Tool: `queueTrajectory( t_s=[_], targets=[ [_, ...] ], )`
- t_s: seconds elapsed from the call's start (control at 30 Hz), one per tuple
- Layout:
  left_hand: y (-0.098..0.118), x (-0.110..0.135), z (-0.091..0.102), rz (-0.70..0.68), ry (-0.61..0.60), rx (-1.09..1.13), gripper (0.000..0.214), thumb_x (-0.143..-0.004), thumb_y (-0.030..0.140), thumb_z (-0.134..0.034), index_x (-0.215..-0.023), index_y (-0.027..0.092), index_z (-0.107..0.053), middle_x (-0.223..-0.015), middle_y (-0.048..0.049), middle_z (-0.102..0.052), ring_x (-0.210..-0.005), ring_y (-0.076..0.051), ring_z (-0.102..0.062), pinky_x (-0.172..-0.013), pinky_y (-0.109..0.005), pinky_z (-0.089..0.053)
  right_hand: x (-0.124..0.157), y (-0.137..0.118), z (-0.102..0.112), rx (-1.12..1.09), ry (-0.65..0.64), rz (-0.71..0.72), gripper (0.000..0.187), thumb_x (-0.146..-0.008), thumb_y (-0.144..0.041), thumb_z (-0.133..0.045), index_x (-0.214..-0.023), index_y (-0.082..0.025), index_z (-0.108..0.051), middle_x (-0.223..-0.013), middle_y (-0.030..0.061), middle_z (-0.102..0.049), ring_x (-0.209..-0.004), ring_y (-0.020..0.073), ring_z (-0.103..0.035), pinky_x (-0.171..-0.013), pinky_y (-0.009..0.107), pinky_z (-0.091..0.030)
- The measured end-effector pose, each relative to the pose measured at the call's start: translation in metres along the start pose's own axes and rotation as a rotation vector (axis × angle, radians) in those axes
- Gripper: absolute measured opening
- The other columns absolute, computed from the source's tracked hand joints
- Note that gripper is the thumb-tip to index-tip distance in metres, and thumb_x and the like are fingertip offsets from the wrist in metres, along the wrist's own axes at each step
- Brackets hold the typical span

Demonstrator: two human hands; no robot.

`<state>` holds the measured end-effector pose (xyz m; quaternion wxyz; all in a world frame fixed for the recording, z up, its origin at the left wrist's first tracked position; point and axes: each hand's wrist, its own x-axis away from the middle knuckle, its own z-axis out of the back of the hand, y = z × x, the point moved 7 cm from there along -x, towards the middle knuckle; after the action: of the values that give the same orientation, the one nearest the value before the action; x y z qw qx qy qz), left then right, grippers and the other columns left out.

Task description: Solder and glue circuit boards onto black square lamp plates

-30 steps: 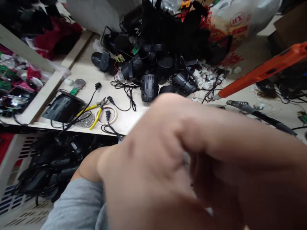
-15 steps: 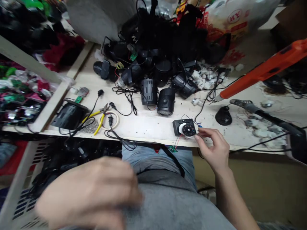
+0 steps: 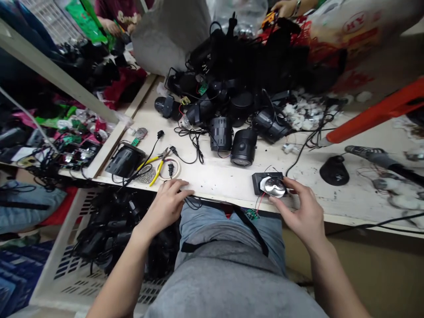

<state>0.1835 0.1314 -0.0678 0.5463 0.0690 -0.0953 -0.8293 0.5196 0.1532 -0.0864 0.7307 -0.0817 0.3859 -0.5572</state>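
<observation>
My right hand (image 3: 303, 210) has its thumb and forefinger at the edge of a shiny silver disc (image 3: 274, 187). The disc sits over a white part against a small black box (image 3: 257, 182) at the table's front. Red wires run down from it to a small green circuit board (image 3: 252, 214) hanging below the edge. My left hand (image 3: 168, 201) lies at the front edge with fingers stretched out, over a black power cord. Just beyond it are a black plug (image 3: 171, 169), a cream ring (image 3: 178, 167) and yellow-handled pliers (image 3: 159, 170).
Black lamp housings (image 3: 221, 134) are heaped at the back of the white table (image 3: 218, 179). An orange tool (image 3: 374, 112) slants in from the right, near a black teardrop-shaped part (image 3: 334, 171). Below left stands a white crate (image 3: 54, 269) of black parts. Other people's hands (image 3: 114, 27) show at the back.
My left hand has moved from close to the camera forward to the table edge. The disc by my right hand looked black with dots and now appears shiny silver. The view has shifted left.
</observation>
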Motion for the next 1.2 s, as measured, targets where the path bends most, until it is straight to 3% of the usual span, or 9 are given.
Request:
queueTrajectory(
  t_s=[0.17, 0.27, 0.5, 0.6, 0.7, 0.8, 0.93, 1.1, 1.2],
  targets=[
    [-0.006, -0.003, -0.001, -0.021, 0.072, 0.056, 0.028, -0.092, 0.011, -0.051, -0.110, 0.021, -0.070, -0.118, -0.0113, -0.069, -0.115, -0.029, -0.061, -0.099, -0.052, -0.052, -0.002, 0.007, -0.001, -0.078, 0.022, -0.080, 0.054, -0.089, -0.048, -0.070, -0.133, -0.021, -0.057, -0.111, 0.0106, -0.073, -0.100, 0.0239, -0.071, -0.089, 0.041, -0.060],
    [-0.009, -0.006, 0.013, -0.022, 0.187, 0.122, 0.022, -0.095, 0.017, -0.051, -0.107, 0.021, -0.069, -0.108, -0.0083, -0.073, -0.107, -0.026, -0.067, -0.104, -0.051, -0.050, -0.002, 0.016, -0.003, -0.138, 0.021, -0.179, 0.056, -0.087, -0.052, -0.071, -0.131, -0.021, -0.058, -0.111, 0.0109, -0.073, -0.100, 0.0243, -0.072, -0.091, 0.043, -0.060],
    [-0.014, -0.009, 0.078, 0.041, 0.453, 0.317, 0.013, -0.089, 0.023, -0.062, -0.099, 0.025, -0.071, -0.095, -0.0013, -0.077, -0.095, -0.022, -0.072, -0.103, -0.042, -0.054, -0.007, 0.019, -0.001, -0.195, 0.042, -0.261, 0.053, -0.084, -0.053, -0.071, -0.126, -0.022, -0.060, -0.106, 0.0089, -0.074, -0.097, 0.0239, -0.073, -0.091, 0.044, -0.060],
    [-0.012, -0.006, 0.109, 0.094, 0.583, 0.468, 0.010, -0.083, 0.025, -0.072, -0.093, 0.026, -0.074, -0.088, -0.0011, -0.077, -0.086, -0.022, -0.072, -0.083, -0.037, -0.060, -0.010, 0.016, 0.002, -0.218, 0.036, -0.261, 0.052, -0.083, -0.052, -0.073, -0.123, -0.022, -0.062, -0.106, 0.0089, -0.074, -0.096, 0.0235, -0.073, -0.090, 0.043, -0.061],
    [-0.009, 0.006, 0.151, 0.114, 0.833, 0.667, 0.007, -0.080, 0.030, -0.078, -0.083, 0.023, -0.076, -0.075, -0.0015, -0.072, -0.065, -0.018, -0.067, -0.061, -0.032, -0.057, -0.008, 0.007, 0.001, -0.312, -0.027, -0.239, 0.053, -0.081, -0.057, -0.073, -0.121, -0.023, -0.064, -0.105, 0.0089, -0.075, -0.091, 0.0226, -0.073, -0.086, 0.040, -0.063],
    [-0.006, 0.023, 0.192, 0.126, 1.033, 0.838, 0.023, -0.076, 0.041, -0.085, -0.078, 0.019, -0.075, -0.061, 0.0000, -0.063, -0.048, -0.013, -0.057, -0.042, -0.025, -0.046, -0.002, -0.011, -0.020, -0.483, -0.201, -0.219, 0.052, -0.080, -0.061, -0.072, -0.117, -0.024, -0.066, -0.102, 0.0085, -0.075, -0.086, 0.0211, -0.073, -0.079, 0.036, -0.063],
    [0.000, 0.046, 0.241, 0.103, 1.017, 0.901, 0.036, -0.072, 0.047, -0.088, -0.075, 0.014, -0.072, -0.051, 0.0035, -0.053, -0.036, -0.007, -0.044, -0.032, -0.018, -0.032, 0.002, -0.054, -0.073, -0.782, -0.451, -0.202, 0.049, -0.080, -0.058, -0.073, -0.115, -0.025, -0.064, -0.100, 0.0080, -0.076, -0.088, 0.0200, -0.074, -0.078, 0.030, -0.062],
    [0.012, 0.103, 0.293, 0.161, 1.072, 0.736, 0.028, -0.099, 0.022, -0.062, -0.078, 0.007, -0.070, -0.051, 0.0037, -0.052, -0.036, -0.003, -0.048, -0.039, -0.012, -0.035, 0.008, -0.138, -0.137, -1.025, -0.861, -0.060, 0.052, -0.081, -0.052, -0.071, -0.124, -0.025, -0.058, -0.108, 0.0096, -0.075, -0.091, 0.0208, -0.072, -0.084, 0.036, -0.061],
    [0.014, 0.143, 0.320, 0.296, 1.145, 0.532, 0.030, -0.101, 0.010, -0.050, -0.079, 0.000, -0.069, -0.056, 0.0031, -0.056, -0.038, 0.001, -0.049, -0.045, -0.007, -0.034, 0.006, -0.163, -0.154, -0.973, -0.944, 0.033, 0.050, -0.081, -0.048, -0.070, -0.124, -0.025, -0.061, -0.111, 0.0105, -0.075, -0.101, 0.0238, -0.072, -0.087, 0.039, -0.060]
  ],
)
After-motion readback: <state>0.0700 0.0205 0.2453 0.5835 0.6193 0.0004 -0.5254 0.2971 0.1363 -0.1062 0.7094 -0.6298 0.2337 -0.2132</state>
